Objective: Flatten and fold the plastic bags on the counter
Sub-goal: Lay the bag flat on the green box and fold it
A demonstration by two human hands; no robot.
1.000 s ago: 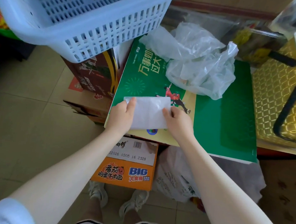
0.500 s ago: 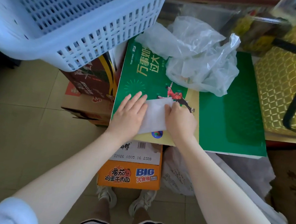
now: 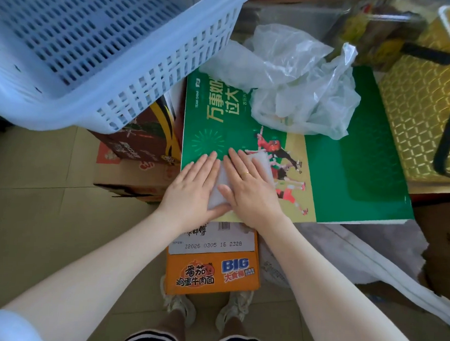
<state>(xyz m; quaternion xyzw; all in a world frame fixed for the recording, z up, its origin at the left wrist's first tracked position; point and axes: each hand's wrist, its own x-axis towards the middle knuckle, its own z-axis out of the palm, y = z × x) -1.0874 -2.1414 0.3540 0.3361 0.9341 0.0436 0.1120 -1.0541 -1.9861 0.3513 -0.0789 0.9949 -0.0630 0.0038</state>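
Left hand (image 3: 192,186) and right hand (image 3: 249,185), fingers straight, press a small folded white plastic bag (image 3: 221,187) (mostly covered) onto the green printed board (image 3: 350,178).

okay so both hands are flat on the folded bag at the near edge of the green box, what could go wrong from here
1. The folded bag sits by the green box's near edge; when the left hand and right hand lift, it may spring open or slide off toward the floor.
2. The crumpled bags lie loose at the far end, partly over the edge; reaching could knock them off.
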